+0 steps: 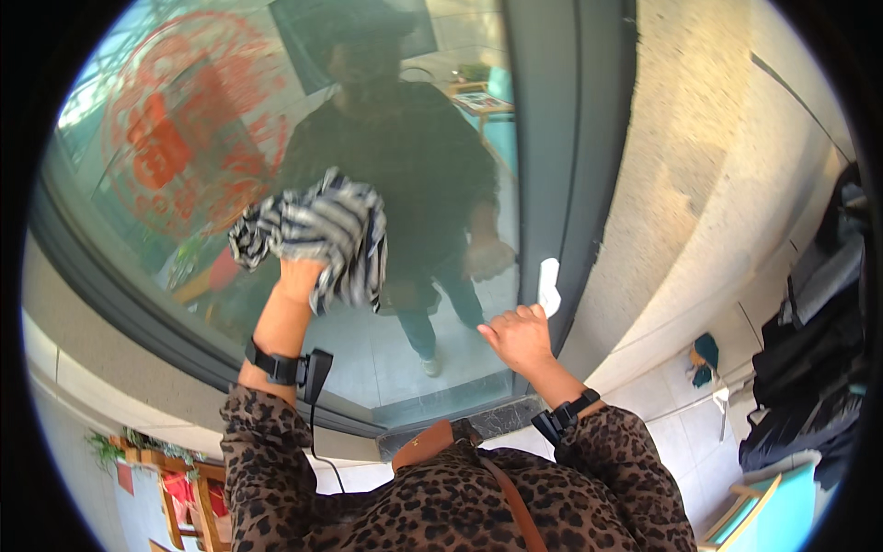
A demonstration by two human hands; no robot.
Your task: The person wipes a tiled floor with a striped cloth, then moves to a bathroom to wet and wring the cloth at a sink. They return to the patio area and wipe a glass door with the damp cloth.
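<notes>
My left hand (303, 272) is mostly covered by a crumpled striped cloth (331, 231) in dark blue and off-white, which it presses against a large glass pane (441, 331). A red round decal (193, 124) is on the glass, up and left of the cloth. My right hand (521, 334) has curled fingers at the lower end of a white window handle (548, 283) on the dark grey frame (576, 138). Both wrists wear black straps, with a device and cable at the left one.
A rough stone wall (683, 159) stands right of the frame. Dark clothes (814, 359) hang at the far right, above a turquoise chair (766, 507). A wooden plant stand (200, 504) is at the lower left. The glass reflects a person and furniture.
</notes>
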